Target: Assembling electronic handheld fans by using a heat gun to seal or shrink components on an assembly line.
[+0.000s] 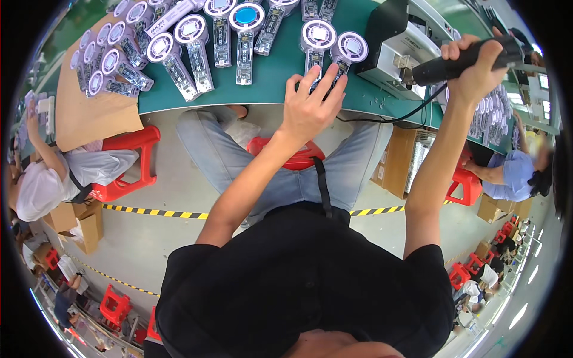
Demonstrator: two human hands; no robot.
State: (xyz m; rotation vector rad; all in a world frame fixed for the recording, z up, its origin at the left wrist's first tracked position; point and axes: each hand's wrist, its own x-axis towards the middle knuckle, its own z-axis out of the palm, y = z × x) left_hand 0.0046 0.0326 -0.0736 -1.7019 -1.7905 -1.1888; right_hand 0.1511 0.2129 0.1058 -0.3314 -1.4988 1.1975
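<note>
Head view: left hand, fingers loosely spread, none closed; fingertips lie over the circuit-board handles of two round-headed devices, one left, one right, side by side on green surface. Right hand, fingers wrapped round black corded tool, raised beside black-and-white machine. Further left: similar device, blue disc.

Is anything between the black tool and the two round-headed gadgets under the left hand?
Yes: in this view the grey machine stands between the black tool in the right hand and the gadgets. The left hand partly covers the gadgets' handles. Whether the tool is high enough to clear the machine, I can't tell.
</note>
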